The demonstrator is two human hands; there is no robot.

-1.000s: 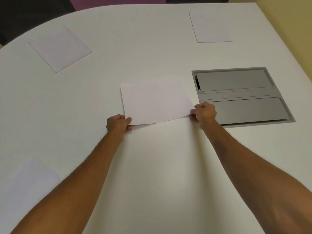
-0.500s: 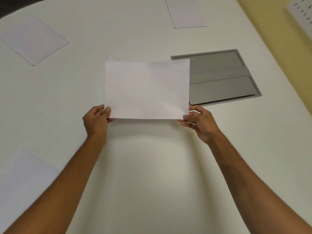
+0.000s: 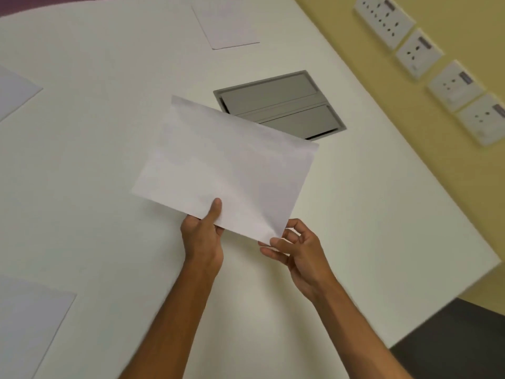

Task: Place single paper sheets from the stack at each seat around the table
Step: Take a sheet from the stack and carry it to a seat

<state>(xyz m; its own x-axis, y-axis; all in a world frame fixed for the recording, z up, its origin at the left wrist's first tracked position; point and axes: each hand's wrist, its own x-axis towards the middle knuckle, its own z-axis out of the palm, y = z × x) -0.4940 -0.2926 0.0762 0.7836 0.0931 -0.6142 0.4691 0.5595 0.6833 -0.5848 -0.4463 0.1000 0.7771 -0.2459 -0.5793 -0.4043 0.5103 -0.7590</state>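
Note:
A white paper sheet hangs tilted above the white table, its far corner over the grey hatch. My left hand pinches the sheet's near edge, thumb on top. My right hand pinches the near right corner with thumb and fingertips, the other fingers spread. Three other sheets lie flat: one at the far edge, one at the left edge, and one at the near left. No stack is in view.
A grey metal cable hatch is set flush in the table behind the held sheet. A yellow wall with a row of white sockets runs along the right. The table's right edge is close; dark floor shows at bottom right.
The sheet came up off the table and has turned clockwise. My left hand slid from the left corner to the middle of the near edge. The view swung right toward the wall.

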